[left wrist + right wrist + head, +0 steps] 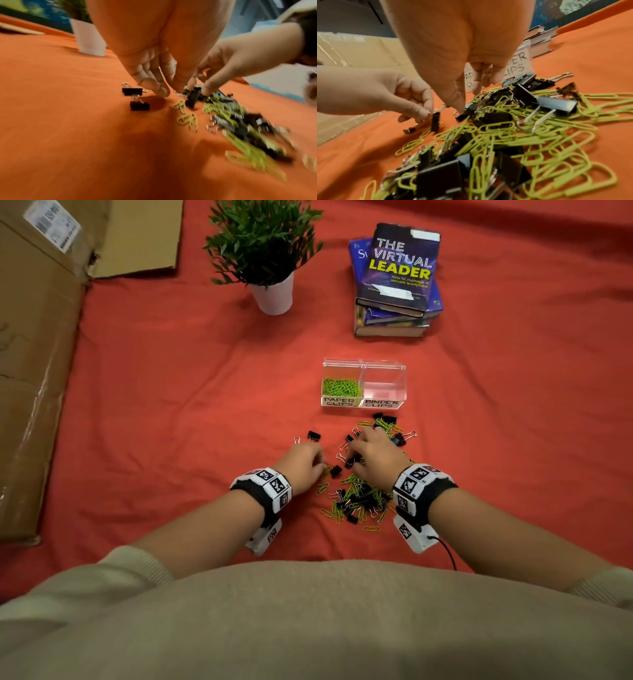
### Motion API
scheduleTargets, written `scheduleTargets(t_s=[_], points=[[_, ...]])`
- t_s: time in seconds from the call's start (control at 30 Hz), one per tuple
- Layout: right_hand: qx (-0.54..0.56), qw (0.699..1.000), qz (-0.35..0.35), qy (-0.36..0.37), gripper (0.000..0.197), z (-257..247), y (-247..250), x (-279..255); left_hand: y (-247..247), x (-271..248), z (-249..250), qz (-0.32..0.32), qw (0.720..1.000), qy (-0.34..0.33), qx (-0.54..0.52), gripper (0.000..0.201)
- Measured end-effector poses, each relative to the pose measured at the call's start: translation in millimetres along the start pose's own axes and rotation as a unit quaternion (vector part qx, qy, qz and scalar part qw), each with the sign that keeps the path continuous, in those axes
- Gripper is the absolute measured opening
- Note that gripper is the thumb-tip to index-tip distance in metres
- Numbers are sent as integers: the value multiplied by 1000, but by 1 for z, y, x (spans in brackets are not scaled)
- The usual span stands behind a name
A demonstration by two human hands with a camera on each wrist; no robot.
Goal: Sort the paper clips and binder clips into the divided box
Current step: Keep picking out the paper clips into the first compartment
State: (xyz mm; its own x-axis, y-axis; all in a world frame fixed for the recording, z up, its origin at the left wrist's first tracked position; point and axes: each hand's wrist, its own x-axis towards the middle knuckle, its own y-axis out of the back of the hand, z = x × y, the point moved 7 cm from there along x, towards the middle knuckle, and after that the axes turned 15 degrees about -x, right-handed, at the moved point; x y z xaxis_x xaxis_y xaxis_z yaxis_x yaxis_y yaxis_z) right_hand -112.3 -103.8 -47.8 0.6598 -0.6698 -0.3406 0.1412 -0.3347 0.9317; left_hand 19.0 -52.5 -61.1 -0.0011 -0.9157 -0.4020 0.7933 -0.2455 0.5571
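Note:
A mixed pile (359,498) of green paper clips and black binder clips lies on the red cloth between my hands. Beyond it stands the clear divided box (363,362); its left cell, labelled paper clips, holds green paper clips (340,386), and the binder clips cell looks bare. My left hand (322,465) (171,90) pinches the wire handle of an upright black binder clip (435,121) at the pile's left edge. My right hand (352,455) (462,108) reaches down beside it, thumb and a finger closing on another black binder clip (462,116).
Two stray binder clips (132,91) (139,105) lie left of my left hand. Farther back are a potted plant (274,296) and a stack of books (397,278). A big cardboard box (34,371) fills the left side.

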Motion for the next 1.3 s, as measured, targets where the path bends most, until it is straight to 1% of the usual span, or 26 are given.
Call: scheduleTargets(t_s=[0.1, 0.23, 0.3, 0.33, 0.4, 0.43, 0.53, 0.63, 0.67, 0.7, 0.77, 0.83, 0.9, 0.97, 1.03, 1.07, 1.1, 1.13, 1.2, 1.23, 1.3], points=[[-2, 999, 11, 32, 22, -12, -1, -3, 10, 2, -6, 40, 994, 36, -93, 3], [-31, 997, -24, 67, 25, -26, -9, -6, 20, 7, -19, 88, 976, 92, -179, 18], [-55, 995, -32, 72, 26, -27, -13, -6, 21, 7, -23, 106, 968, 116, -196, 14], [-69, 994, -38, 74, 26, -27, -15, -6, 21, 5, -24, 115, 968, 126, -186, 13], [-94, 991, -45, 79, 25, -27, -18, -7, 20, 0, -23, 125, 976, 133, -119, 17], [-102, 991, -45, 81, 25, -28, -19, -7, 17, -3, -21, 118, 982, 126, -82, 17], [-105, 990, -38, 85, 24, -32, -21, -10, 1, -10, -9, 67, 994, 84, 20, 15], [-91, 992, -40, 79, 24, -31, -22, -9, -11, -6, -4, 47, 994, 53, 78, 31], [-67, 994, -40, 72, 22, -29, -20, -9, -14, -4, -3, 42, 994, 46, 94, 35], [-20, 997, -43, 53, 17, -25, -16, -8, -17, -2, -2, 34, 993, 40, 110, 36], [113, 992, -55, -12, 5, -9, -8, -8, -21, 0, 1, 21, 991, 33, 128, 35], [226, 970, -55, -71, 9, 9, -2, -7, -22, 1, 1, 11, 991, 32, 127, 31], [300, 945, -57, -114, 16, 25, 3, -8, -24, 2, 0, 3, 993, 28, 116, 25], [365, 915, -75, -152, 19, 35, 4, -10, -25, 1, 1, -10, 993, 20, 115, 21], [412, 890, -108, -163, 22, 34, 1, -11, -27, 0, 2, -34, 993, 12, 111, 18], [413, 889, -118, -158, 22, 31, 0, -12, -27, -1, 3, -40, 995, 8, 96, 16], [393, 899, -121, -147, 20, 27, -1, -12, -24, -2, 4, -40, 997, 8, 68, 14], [349, 920, -123, -131, 18, 23, -2, -11, -21, -4, 3, -36, 999, 14, 30, 12], [223, 963, -127, -80, 16, 12, -3, -10, -14, -6, -2, -23, 998, 32, -45, 14], [150, 978, -132, -54, 16, 7, -5, -10, -11, -7, -5, -22, 997, 40, -70, 17], [18, 992, -123, -17, 21, -1, -8, -11, -8, -9, -11, -23, 993, 61, -95, 20]])
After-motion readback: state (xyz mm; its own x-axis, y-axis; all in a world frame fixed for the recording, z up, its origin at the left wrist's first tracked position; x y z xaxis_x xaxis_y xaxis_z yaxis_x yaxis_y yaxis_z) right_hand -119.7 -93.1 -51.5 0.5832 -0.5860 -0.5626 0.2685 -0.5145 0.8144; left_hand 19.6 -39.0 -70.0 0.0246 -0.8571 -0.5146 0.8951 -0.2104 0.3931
